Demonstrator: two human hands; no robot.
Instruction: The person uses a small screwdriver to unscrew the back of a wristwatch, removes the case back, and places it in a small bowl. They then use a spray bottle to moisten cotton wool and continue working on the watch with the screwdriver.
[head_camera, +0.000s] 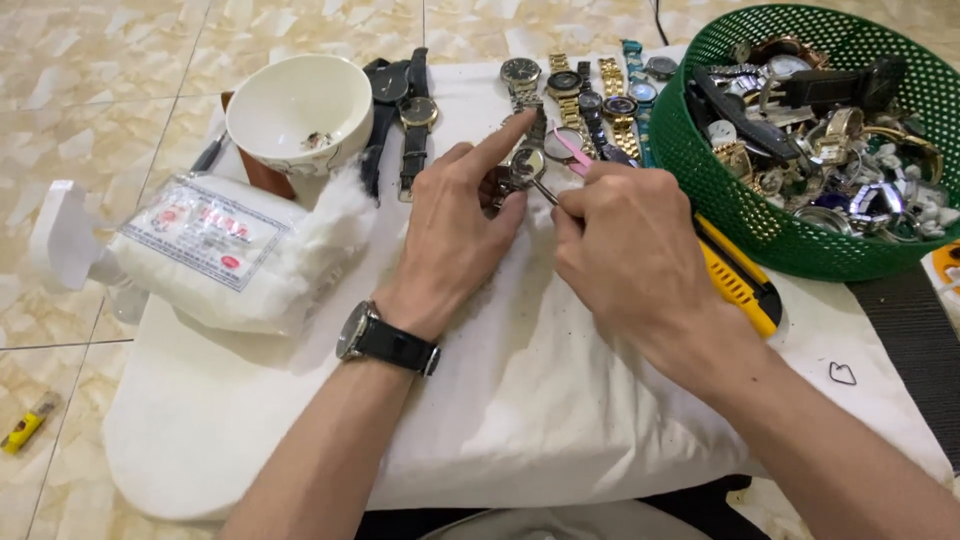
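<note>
Left hand, wristwatch on wrist, pinches a small watch case, mostly hidden. Right hand grips thin tool; pink tweezers partly covered. Green basket cut off right.

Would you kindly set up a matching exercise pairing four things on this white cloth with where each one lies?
Things:
1. green basket
2. white bowl
3. packet of cotton wool
4. yellow utility knife

Places:
A. far left, below the bowl
B. beside the right hand, under the basket's rim
C. top right, full of watches
D. top left, above the left hand

Pairs: 1-C, 2-D, 3-A, 4-B
</note>
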